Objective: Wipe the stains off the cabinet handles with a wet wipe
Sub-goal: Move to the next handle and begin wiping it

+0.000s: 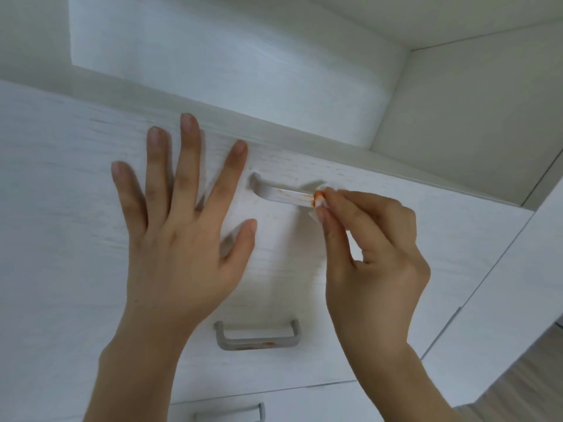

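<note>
A grey metal handle (pixel 280 194) on the top white drawer front carries an orange streak along its bar. My right hand (pixel 370 254) pinches a small white wet wipe (pixel 318 200), stained orange, against the handle's right end. My left hand (pixel 179 226) lies flat with spread fingers on the drawer front, just left of that handle. A second grey handle (pixel 257 338) lower down shows orange spots on its bar. A third handle (pixel 231 414) peeks in at the bottom edge.
The white drawer unit (pixel 61 208) fills the view, with a white open shelf recess (pixel 213 71) above it. A white side panel (pixel 502 300) stands to the right, and wooden floor (pixel 533 376) shows at the lower right.
</note>
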